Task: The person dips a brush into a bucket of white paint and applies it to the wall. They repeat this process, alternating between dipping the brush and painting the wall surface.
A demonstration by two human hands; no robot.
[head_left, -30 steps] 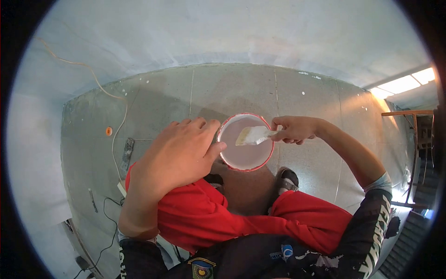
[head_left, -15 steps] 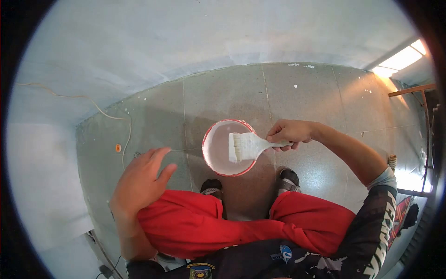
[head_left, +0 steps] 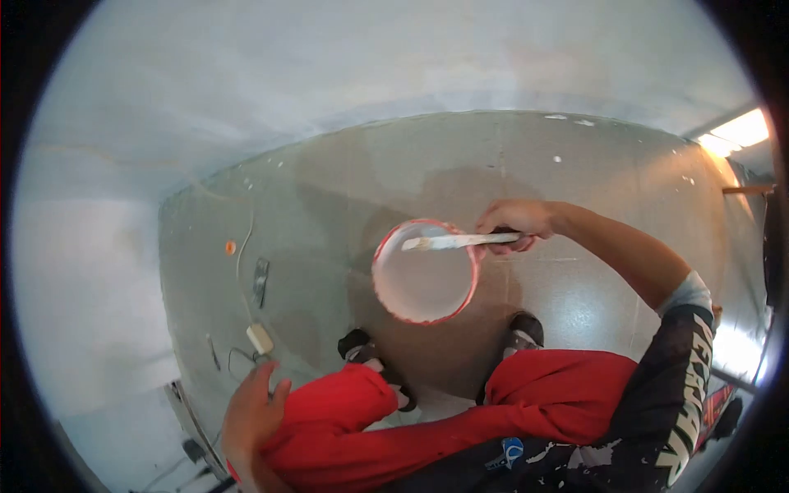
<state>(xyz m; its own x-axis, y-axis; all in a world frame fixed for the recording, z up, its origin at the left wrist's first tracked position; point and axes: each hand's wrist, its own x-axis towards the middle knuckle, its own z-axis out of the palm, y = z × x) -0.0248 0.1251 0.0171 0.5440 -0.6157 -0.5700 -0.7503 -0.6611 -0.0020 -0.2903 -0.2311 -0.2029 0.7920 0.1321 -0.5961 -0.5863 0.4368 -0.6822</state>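
Observation:
My right hand (head_left: pixel 518 227) is wrapped round the handle of a paintbrush (head_left: pixel 448 241). The brush lies level over the top of a bucket (head_left: pixel 376 283), its narrow edge facing up and its whitened bristles pointing left. Red rings the bucket's rim, and the inside is whitish. My right fingers overlap the bucket's right edge in this view. Low on the left, my left hand (head_left: pixel 255 411) rests beside my red-trousered knee, empty, with fingers stretched out and thumb apart.
Pale walls (head_left: pixel 394 57) curve round a grey tiled floor (head_left: pixel 312 197). At left lie a white power strip (head_left: pixel 260 338) with its cord, a dark slim object (head_left: pixel 260 282) and a small orange piece (head_left: pixel 231 246). Bright light (head_left: pixel 740 131) falls at the right.
The brush has turned from its broad face to its edge, over the bucket's far side. My left hand has dropped back towards my lap. The view has shifted, showing more floor at left.

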